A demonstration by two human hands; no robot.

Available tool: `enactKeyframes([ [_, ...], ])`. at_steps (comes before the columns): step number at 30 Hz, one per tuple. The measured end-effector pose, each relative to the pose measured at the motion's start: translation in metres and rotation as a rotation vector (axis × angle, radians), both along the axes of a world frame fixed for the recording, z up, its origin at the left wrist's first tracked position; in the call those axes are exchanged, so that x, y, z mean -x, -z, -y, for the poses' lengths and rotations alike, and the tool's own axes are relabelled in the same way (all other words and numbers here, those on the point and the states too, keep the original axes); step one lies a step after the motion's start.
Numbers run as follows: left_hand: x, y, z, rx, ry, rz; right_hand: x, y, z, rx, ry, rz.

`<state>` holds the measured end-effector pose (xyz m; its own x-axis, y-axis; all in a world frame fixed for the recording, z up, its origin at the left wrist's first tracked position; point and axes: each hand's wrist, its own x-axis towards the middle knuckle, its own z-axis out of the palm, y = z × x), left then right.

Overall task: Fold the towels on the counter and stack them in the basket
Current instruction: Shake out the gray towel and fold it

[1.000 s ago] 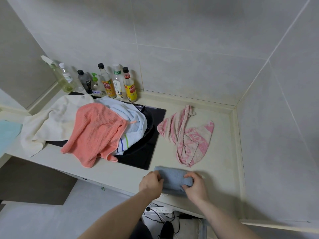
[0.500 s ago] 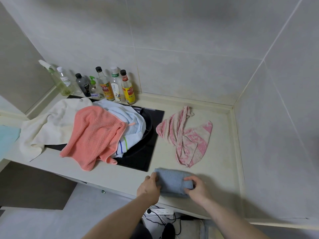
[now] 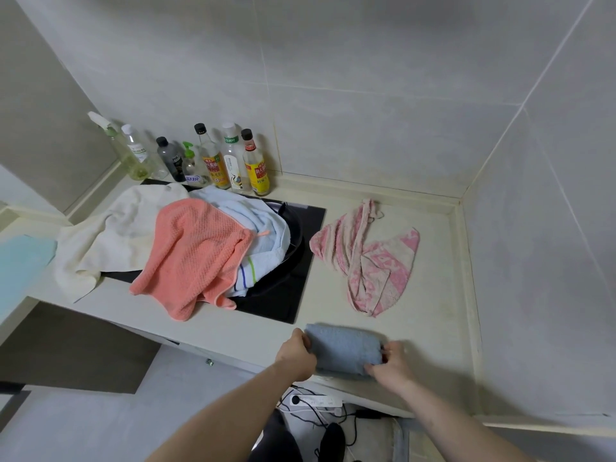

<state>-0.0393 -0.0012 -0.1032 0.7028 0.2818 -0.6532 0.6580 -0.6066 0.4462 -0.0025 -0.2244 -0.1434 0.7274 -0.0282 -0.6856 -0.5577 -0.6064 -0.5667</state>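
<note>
A small folded grey-blue towel (image 3: 343,349) lies at the counter's front edge. My left hand (image 3: 296,353) grips its left end and my right hand (image 3: 390,363) pinches its right end. Behind it a crumpled pink-and-white towel (image 3: 370,258) lies loose on the counter. Further left, a coral waffle towel (image 3: 196,258) drapes over a light blue towel with stripes (image 3: 263,235), beside a cream towel (image 3: 110,235). No basket is in view.
A black cooktop (image 3: 283,301) with a dark pan (image 3: 295,235) sits under the towel pile. Several bottles (image 3: 230,161) line the back wall. A pale turquoise cloth (image 3: 20,265) shows at far left. A power strip and cables (image 3: 316,403) lie on the floor below.
Both hands have slid from on top of the folded towel out to its two ends. The towel stays in place at the front edge.
</note>
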Motion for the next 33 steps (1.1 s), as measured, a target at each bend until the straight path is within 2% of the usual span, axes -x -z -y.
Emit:
enactKeyframes([
  [5,0.012,-0.002,-0.004,0.155,-0.095,0.047,0.006,-0.008,0.003,-0.195,0.078,-0.124],
  [10,0.031,-0.007,-0.018,0.467,-0.360,0.192,0.004,-0.023,-0.012,-0.362,0.164,-0.150],
  [15,0.051,-0.022,-0.051,0.624,-0.593,0.345,-0.005,-0.046,-0.047,-0.478,0.088,-0.176],
  [23,0.093,-0.064,-0.140,0.513,-0.722,0.498,0.005,-0.085,-0.151,-0.575,-0.025,-0.130],
  [33,0.185,-0.103,-0.287,0.417,-0.855,0.650,0.055,-0.144,-0.332,-0.618,-0.266,-0.051],
])
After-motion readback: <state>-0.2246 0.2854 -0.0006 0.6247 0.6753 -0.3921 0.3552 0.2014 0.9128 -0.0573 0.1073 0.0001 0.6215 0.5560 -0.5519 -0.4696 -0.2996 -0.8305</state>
